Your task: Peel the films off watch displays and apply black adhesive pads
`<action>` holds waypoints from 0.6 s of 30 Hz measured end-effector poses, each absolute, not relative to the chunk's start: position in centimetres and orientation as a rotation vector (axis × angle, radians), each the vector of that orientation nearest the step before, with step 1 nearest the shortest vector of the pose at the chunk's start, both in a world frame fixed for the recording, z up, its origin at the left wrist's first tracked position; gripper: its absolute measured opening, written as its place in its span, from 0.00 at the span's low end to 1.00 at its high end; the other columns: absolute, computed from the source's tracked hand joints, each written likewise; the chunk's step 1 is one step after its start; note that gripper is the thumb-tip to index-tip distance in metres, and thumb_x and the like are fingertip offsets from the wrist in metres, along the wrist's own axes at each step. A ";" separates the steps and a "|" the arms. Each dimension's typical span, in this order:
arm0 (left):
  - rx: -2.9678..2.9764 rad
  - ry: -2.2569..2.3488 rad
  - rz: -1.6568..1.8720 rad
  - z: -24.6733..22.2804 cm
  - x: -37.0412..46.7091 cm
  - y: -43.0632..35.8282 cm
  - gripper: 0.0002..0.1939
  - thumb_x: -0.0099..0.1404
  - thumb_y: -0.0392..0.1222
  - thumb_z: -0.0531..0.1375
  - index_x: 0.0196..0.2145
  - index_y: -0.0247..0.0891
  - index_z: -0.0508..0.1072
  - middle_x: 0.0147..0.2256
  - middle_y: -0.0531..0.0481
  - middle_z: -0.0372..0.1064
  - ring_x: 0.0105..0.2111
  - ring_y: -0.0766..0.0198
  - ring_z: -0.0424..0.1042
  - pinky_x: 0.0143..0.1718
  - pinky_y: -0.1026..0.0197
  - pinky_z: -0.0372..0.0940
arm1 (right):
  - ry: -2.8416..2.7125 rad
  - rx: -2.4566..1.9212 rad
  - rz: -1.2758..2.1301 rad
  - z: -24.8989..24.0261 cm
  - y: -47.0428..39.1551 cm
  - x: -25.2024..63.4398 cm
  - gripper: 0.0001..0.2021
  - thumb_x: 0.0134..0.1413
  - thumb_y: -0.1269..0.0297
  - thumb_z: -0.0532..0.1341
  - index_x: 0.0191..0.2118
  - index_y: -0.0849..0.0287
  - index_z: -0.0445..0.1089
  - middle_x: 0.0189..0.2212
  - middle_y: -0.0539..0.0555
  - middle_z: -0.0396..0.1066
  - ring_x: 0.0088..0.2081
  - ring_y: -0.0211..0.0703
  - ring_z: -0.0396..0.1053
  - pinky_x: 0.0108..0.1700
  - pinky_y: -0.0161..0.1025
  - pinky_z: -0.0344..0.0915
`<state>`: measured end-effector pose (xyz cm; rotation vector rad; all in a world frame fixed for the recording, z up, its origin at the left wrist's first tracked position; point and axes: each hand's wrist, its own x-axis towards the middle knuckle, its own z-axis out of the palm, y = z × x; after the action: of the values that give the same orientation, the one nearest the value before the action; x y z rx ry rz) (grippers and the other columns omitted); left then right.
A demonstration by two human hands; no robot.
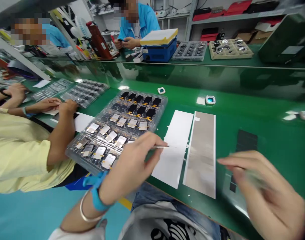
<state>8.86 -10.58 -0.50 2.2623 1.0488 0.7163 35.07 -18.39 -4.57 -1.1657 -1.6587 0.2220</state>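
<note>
left hand (134, 164) pinches thin piece (161, 147) above white sheet (179, 130). right hand (267, 193) blurred, near dark segmented strip (246, 140); grip cannot be told. step, judged: piece handling; next move likely calls for steady pinch.

The green bench (275, 140) carries a white sheet (177, 156), a plastic tray (79, 161) left of it, a beige-grey sheet (202, 156) right.
</note>
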 end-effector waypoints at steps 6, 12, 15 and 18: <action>1.523 0.871 0.805 -4.6 13.1 -15.1 0.02 0.77 0.43 0.49 0.45 0.45 0.60 0.35 0.52 0.68 0.31 0.64 0.71 0.34 0.60 0.67 | -1.774 -1.153 0.166 -4.0 -17.0 31.7 0.10 0.56 0.72 0.65 0.43 0.56 0.70 0.33 0.53 0.72 0.31 0.40 0.73 0.26 0.34 0.69; 1.475 0.779 0.806 -7.2 15.2 -13.7 0.07 0.76 0.46 0.53 0.44 0.41 0.66 0.36 0.49 0.68 0.32 0.65 0.69 0.30 0.64 0.63 | -1.837 -1.216 -0.029 -6.1 -17.0 31.7 0.06 0.61 0.75 0.60 0.41 0.58 0.72 0.34 0.53 0.76 0.33 0.38 0.76 0.30 0.32 0.72; 1.438 0.809 0.841 -7.8 15.3 -13.3 0.08 0.75 0.46 0.54 0.46 0.41 0.66 0.38 0.48 0.70 0.31 0.66 0.70 0.30 0.65 0.65 | -1.823 -1.245 -0.062 -6.6 -17.1 31.8 0.07 0.61 0.74 0.62 0.43 0.59 0.73 0.36 0.54 0.77 0.34 0.39 0.77 0.32 0.33 0.74; 1.418 0.803 0.835 -8.1 15.3 -13.2 0.07 0.75 0.45 0.54 0.45 0.40 0.67 0.36 0.50 0.70 0.30 0.67 0.70 0.32 0.66 0.67 | -1.840 -1.269 -0.067 -7.0 -17.2 31.9 0.09 0.60 0.75 0.63 0.45 0.62 0.74 0.38 0.56 0.78 0.37 0.41 0.78 0.35 0.36 0.76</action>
<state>15.30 -13.18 -8.11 1.4176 0.8030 0.8354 31.93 -17.18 -7.00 -1.2686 -1.8401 -0.0672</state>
